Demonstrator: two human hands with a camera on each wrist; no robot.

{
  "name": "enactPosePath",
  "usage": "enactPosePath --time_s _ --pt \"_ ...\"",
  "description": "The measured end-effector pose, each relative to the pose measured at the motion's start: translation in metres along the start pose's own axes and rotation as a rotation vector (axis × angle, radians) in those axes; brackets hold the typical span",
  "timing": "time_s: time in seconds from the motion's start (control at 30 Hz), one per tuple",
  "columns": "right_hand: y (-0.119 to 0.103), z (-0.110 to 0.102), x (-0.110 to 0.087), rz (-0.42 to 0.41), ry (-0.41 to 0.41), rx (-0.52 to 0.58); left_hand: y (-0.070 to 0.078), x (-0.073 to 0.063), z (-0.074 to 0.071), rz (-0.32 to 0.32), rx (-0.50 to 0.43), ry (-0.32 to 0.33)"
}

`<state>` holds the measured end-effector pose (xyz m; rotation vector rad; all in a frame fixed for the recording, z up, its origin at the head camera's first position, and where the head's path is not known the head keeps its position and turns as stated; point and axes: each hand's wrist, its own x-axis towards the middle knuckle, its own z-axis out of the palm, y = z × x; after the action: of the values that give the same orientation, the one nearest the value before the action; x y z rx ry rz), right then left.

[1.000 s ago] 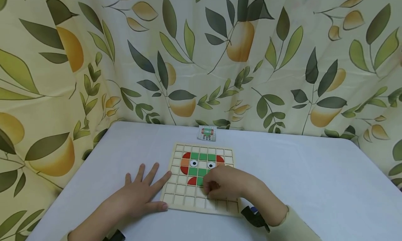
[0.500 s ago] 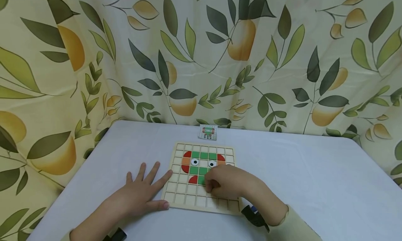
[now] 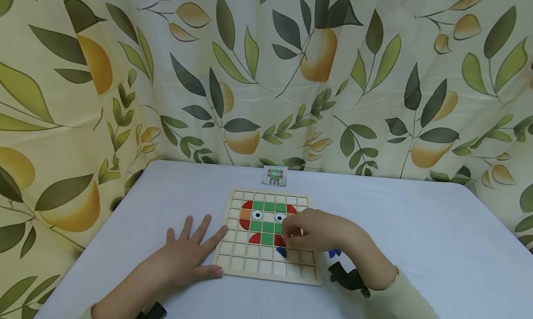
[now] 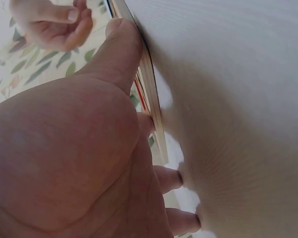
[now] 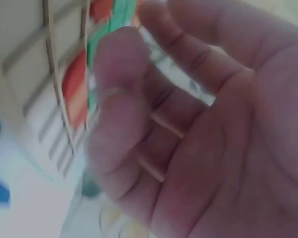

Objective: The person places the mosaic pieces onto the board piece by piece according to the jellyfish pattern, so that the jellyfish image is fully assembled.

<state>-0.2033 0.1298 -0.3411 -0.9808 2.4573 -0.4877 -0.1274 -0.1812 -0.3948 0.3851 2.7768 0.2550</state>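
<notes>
In the head view a wooden grid board (image 3: 245, 265) lies on the table with green, red and orange tiles and two eye tiles set in its squares. My left hand (image 3: 183, 259) is spread flat at its left side, index fingertip and thumb touching the edge. My right hand (image 3: 318, 229) hovers over the right part of the board, fingers loosely curled and nothing visible between them. Close to its fingertips is a red tile (image 3: 279, 240), partly hidden. Just below that, a dark blue piece (image 3: 281, 252) shows on the grid. The right wrist view (image 5: 208, 119) is blurred.
A small picture card (image 3: 274, 175) stands behind the board, showing a similar figure. Blue pieces (image 3: 334, 253) lie right of the board, partly behind the right wrist. A patterned curtain (image 3: 266, 78) hangs along the table's far edge.
My right hand has moved right and up a little, uncovering the red tile and the dark blue piece. The left hand stays in place.
</notes>
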Motion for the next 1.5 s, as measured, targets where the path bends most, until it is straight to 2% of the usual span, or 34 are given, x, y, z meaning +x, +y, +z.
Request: enactPosePath --time_s 0.17,0.3,0.47,0.6,0.83,1.0,1.27,1.5 --pt "0.017 -0.015 -0.01 0.192 0.029 -0.001 0.0 0.0 -0.001 -0.006 -0.011 -0.001" --pt "0.03 -0.018 -0.013 0.316 0.009 -0.022 0.0 0.0 -0.001 -0.01 -0.01 0.0" --pt "0.04 -0.012 -0.01 0.406 -0.017 -0.026 0.0 -0.001 -0.001 -0.014 -0.013 -0.003" --pt "0.045 -0.008 -0.008 0.422 -0.02 -0.031 0.001 -0.002 -0.001 -0.003 -0.02 0.0" --pt "0.049 -0.006 -0.006 0.402 0.032 -0.103 0.001 -0.002 0.002 0.002 -0.01 0.001" --pt "0.051 -0.007 -0.007 0.354 0.018 -0.067 0.0 -0.001 0.004 0.01 0.004 0.007" --pt "0.053 -0.013 -0.003 0.194 0.103 0.003 0.001 0.002 0.003 -0.003 0.0 0.003" --pt "0.037 -0.013 -0.001 0.046 0.145 0.042 -0.001 0.001 0.003 -0.007 0.01 0.002"
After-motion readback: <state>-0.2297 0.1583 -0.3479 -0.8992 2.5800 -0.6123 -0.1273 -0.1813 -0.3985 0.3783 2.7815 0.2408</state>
